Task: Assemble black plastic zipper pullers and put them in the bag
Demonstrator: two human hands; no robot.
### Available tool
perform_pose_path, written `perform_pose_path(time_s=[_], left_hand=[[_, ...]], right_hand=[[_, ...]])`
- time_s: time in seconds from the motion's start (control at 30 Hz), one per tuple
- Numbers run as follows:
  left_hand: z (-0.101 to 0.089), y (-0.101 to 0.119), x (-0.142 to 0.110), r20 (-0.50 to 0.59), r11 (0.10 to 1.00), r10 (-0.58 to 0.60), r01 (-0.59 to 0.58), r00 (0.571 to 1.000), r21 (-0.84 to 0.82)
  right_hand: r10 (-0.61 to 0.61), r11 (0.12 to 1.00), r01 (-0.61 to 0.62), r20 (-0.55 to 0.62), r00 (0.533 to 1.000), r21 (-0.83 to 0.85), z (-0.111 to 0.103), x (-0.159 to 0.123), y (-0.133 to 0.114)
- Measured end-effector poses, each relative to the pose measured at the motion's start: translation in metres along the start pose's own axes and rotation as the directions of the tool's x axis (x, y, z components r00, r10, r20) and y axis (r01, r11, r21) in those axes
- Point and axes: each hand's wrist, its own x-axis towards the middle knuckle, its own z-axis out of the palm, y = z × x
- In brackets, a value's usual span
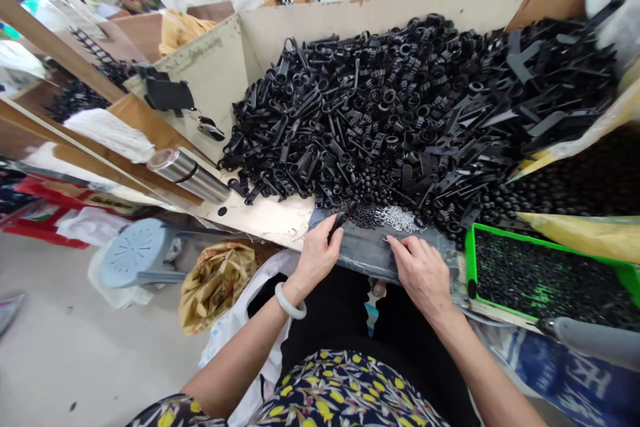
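Observation:
My left hand [319, 255], a pale bangle on its wrist, is closed around a small black plastic part [339, 221] at the edge of the dark work strip [367, 255]. The fingers cover most of that part. To its right, my right hand [424, 272] pinches a tiny silver pin [385, 239] just above the strip. Beyond the hands lie a small pile of silver pins [401, 219] and a patch of tiny black pieces [363, 215]. Behind these rises a large heap of black plastic parts [345, 120], with rings, clips and long flat levers among them.
A green-rimmed tray [471, 267] of small black pieces stands at the right, beside a yellow bag [575, 233] and a grey cylinder [595, 341]. On the left are a steel flask [203, 179], the bin's wooden wall [200, 67], a brown sack [215, 287] and a blue stool [133, 253].

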Motion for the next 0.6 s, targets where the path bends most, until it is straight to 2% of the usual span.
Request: perform_pose_path(time_s=[0.03,0.1,0.17,0.23,0.27,0.33,0.4,0.47,0.53,0.6], left_hand=[[-0.001,-0.005,-0.001,-0.01,0.973,0.119,-0.115,0.993,0.199],[-0.004,-0.016,-0.003,0.075,0.807,0.265,-0.264,0.961,0.528],[-0.006,-0.027,-0.004,0.135,0.672,0.306,-0.315,0.942,0.67],[-0.009,-0.034,-0.004,0.114,0.645,0.338,-0.318,0.934,0.695],[-0.01,-0.036,-0.003,0.073,0.669,0.348,-0.302,0.935,0.679],[-0.012,-0.035,-0.001,-0.048,0.779,0.319,-0.234,0.946,0.582],[-0.014,-0.032,0.003,-0.146,0.917,0.195,-0.128,0.97,0.378],[-0.016,-0.028,0.005,-0.138,0.994,0.01,0.005,0.99,0.109],[-0.018,-0.024,0.006,-0.063,0.987,-0.127,0.12,0.99,-0.107],[-0.019,-0.019,0.005,-0.016,0.957,-0.182,0.174,0.983,-0.234]], right_hand=[[0.0,1.0,0.0,0.0,1.0,-0.005,0.0,0.0,0.0],[0.006,1.0,-0.006,-0.001,1.0,-0.014,-0.001,0.0,-0.001],[0.02,1.0,-0.02,-0.001,1.0,-0.02,-0.001,0.0,-0.002],[0.036,0.999,-0.036,-0.004,0.999,-0.016,0.0,0.0,-0.002],[0.042,0.999,-0.042,-0.009,0.999,-0.011,-0.001,0.001,-0.002],[0.053,0.999,-0.053,-0.034,0.998,0.002,-0.002,0.003,-0.004],[0.055,0.998,-0.052,-0.069,0.996,0.034,-0.005,0.008,-0.007],[0.041,0.995,-0.032,-0.097,0.994,0.096,-0.008,0.016,-0.014],[0.022,0.983,-0.002,-0.104,0.994,0.186,-0.01,0.027,-0.023],[0.018,0.957,0.009,-0.091,0.996,0.289,-0.008,0.04,-0.034]])
